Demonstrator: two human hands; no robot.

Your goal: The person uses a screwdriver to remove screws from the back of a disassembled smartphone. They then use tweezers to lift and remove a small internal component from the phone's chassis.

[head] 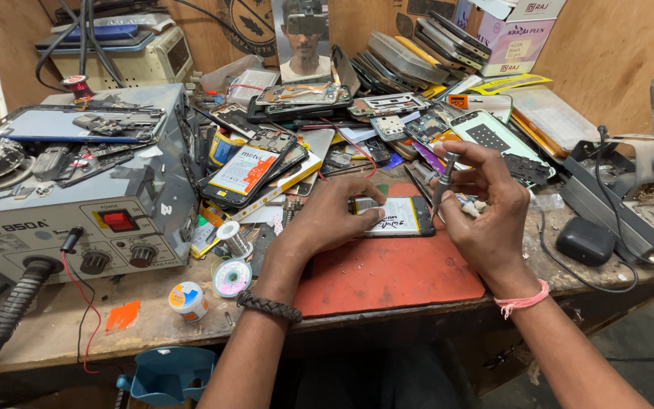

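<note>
Landmark is the red mat (387, 276) at the front edge of the wooden bench (54, 326). Near side of the mat: two forearms come up, a braided dark band on the left wrist, a pink band on the right. Left of the mat: a small round tin (188, 301), a solder spool (232, 277) and a second spool (233, 238) just behind it, an orange scrap of tape further left. At the mat's far edge lies an opened phone (397, 216), back off, white battery label facing up, lying flat. Left hand (332, 216) rests on the phone's left end, fingers curled down and pressing it, not wrapped around it. Right hand (486, 201) is just right of the phone, above the mat's far right corner, fingers pinched closed around a thin metal screwdriver (443, 182), tip angled down toward the phone's right end; can't tell if the tip touches. Right of the mat: a black mouse-like block (586, 241) with a cable. Far left of the mat: a grey hot-air rework station (77, 204) with red switch, phone frames piled on top. Beyond the mat: a heap of phone bodies, screens and boards (342, 113) against the plywood wall.
</note>
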